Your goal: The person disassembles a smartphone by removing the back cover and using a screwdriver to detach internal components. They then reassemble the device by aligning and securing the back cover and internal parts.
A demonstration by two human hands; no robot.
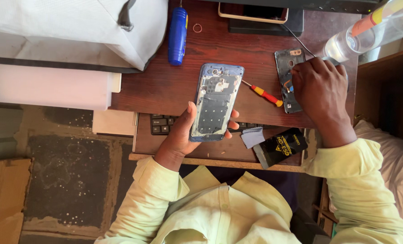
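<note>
Your left hand point(183, 135) cradles the opened blue phone frame point(216, 102) from beneath, palm up, back cover off and its inner shielding facing you. Thumb sits along the frame's left edge, fingertips curl round the right edge; a firm wrap, fingers partly closed on it. The frame is held above the near edge of the desk point(165, 86), over the keyboard point(163, 123) on the pull-out shelf.

Your right hand point(321, 88) rests knuckles-up on the desk, well apart from the left, fingers curled down onto the dark back cover point(288, 79) lying flat there. Fingertips touch the cover's inner face by a small blue and orange part; whether they pinch anything, cannot tell.

Between your hands: a small screwdriver with red and yellow handle point(265, 95), lying on the desk, tip pointing toward the frame.

Just below your right wrist: a black packet point(280, 145) and a grey cloth point(253, 136).

Beyond your left hand: a blue cylindrical tool point(178, 35). Beyond your right hand: a clear plastic bottle point(364, 34) on its side.
</note>
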